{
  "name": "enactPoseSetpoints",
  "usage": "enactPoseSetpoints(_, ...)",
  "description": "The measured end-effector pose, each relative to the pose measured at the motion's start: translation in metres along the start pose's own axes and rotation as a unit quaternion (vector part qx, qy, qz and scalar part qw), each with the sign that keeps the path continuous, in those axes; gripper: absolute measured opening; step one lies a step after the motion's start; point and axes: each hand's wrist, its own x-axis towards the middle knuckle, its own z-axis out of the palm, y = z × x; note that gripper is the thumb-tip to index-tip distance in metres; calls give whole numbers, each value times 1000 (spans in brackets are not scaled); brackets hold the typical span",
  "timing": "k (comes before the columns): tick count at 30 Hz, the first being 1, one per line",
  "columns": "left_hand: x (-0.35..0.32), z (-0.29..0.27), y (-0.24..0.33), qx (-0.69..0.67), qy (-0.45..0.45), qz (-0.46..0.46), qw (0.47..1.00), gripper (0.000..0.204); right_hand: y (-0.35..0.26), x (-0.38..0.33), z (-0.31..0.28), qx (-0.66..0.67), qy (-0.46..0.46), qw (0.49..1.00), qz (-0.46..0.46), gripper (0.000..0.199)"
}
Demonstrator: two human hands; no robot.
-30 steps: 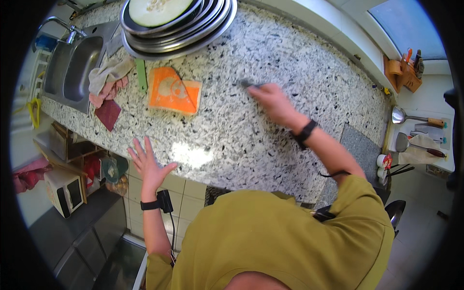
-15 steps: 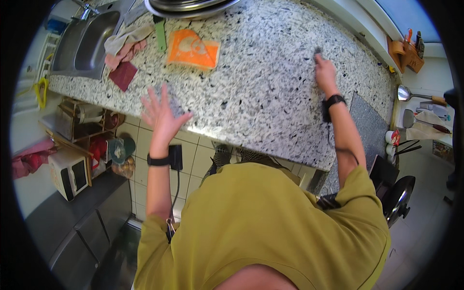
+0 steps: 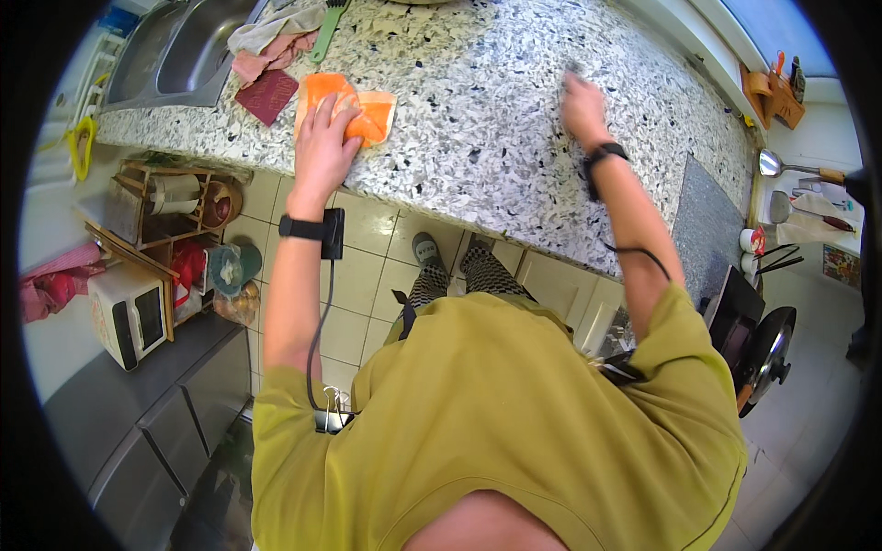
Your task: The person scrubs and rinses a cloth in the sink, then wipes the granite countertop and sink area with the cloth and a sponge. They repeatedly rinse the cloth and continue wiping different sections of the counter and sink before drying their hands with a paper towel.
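our left hand [image 3: 323,145] lies on the orange cloth [image 3: 375,118], whether gripping we cannot tell; our right hand [image 3: 584,108] grasps a blurred dark thing [image 3: 572,68].

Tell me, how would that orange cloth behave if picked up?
Probably floppy: the orange cloth looks creased beneath the left hand. Likely light, since it looks thin. It seems unlikely to roll, lying mostly flat on the counter.

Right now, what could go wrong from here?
Pushed forward, the orange cloth under the left hand might knock the green tool just beyond it. The cord running down from that wrist could snag on the edge of the counter as the arm moves.
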Motion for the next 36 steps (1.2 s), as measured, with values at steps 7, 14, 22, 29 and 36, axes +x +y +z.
enactPoseSetpoints(7, -29, 9, -10, 47, 20, -26, 998, 52, 52, -116, 132, -250, -57, 882, -396, 30)
enactPoseSetpoints(14, -43, 18, -15, 45, 36, -14, 998, 63, 118, -191, -116, -237, 325, 915, -3, 26)
enactPoseSetpoints(22, -45, 16, -18, 87, 12, -28, 996, 65, 34, -217, 119, -257, -28, 885, -387, 41)
enactPoseSetpoints(29, -47, 19, -19, 71, 5, -38, 997, 69, 125, -256, -57, -379, 152, 887, -218, 41)
enactPoseSetpoints(36, -42, 22, -28, 51, 6, -21, 998, 68, 72, -222, 86, -330, -41, 814, -476, 37)
